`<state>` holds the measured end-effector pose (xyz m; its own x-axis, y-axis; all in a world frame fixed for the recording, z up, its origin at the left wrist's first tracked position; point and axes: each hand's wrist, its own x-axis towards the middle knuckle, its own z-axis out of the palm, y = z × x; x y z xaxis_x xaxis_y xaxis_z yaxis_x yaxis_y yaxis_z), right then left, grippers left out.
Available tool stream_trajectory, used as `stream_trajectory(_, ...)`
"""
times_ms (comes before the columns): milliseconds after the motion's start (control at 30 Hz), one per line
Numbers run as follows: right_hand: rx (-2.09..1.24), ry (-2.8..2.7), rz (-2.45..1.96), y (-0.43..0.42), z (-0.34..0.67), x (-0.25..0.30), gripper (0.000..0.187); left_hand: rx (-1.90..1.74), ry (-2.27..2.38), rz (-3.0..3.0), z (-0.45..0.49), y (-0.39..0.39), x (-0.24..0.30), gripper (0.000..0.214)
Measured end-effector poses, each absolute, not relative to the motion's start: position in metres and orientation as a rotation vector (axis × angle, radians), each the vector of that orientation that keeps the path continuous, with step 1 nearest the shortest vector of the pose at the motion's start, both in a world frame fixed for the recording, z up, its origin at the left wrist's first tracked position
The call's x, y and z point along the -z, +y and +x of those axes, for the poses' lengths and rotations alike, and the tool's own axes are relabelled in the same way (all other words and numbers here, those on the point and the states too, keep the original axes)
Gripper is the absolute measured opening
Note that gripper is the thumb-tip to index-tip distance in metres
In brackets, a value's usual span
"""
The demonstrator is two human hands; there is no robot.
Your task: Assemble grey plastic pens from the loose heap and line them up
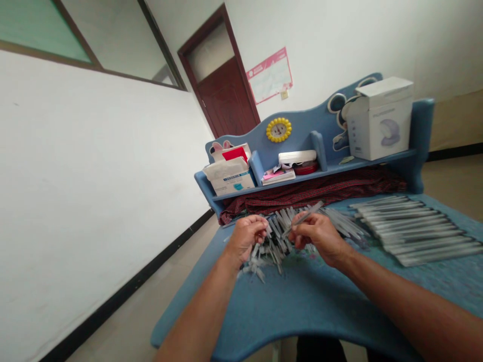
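Observation:
My left hand (246,236) is closed in a pinch over a heap of small grey pen parts (277,241) on the blue desk (302,301); what it pinches is too small to name. My right hand (319,234) is closed on a thin grey pen tube (306,217) that points up and to the right. The two hands are close together above the heap.
A row of long grey tubes (415,229) lies side by side at the right of the desk. A dark red checked cloth (313,193) lies under the blue shelf (339,168), which holds a white box (379,120), books, a yellow clock (278,129).

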<state>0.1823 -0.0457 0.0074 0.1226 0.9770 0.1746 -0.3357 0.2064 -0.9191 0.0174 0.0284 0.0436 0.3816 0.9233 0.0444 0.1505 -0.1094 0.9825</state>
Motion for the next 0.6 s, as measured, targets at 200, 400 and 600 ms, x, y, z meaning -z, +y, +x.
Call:
stream_trajectory(200, -1.046, -1.001, -0.856, -0.045, 0.179, -0.005, 0.015, -0.937, 0.834, 1.187, 0.022, 0.031, -0.029, 0.014)
stream_trajectory(400, -0.962, -1.01, -0.912, -0.047, 0.174, -0.005, 0.013, -0.893, 0.78, 0.991, 0.023, 0.025, -0.022, 0.013)
stream_trajectory(600, -0.933, -1.072, -1.013, -0.053, 0.169, -0.008, 0.013, -0.909, 0.746, 0.89, 0.023, 0.019, -0.017, 0.018)
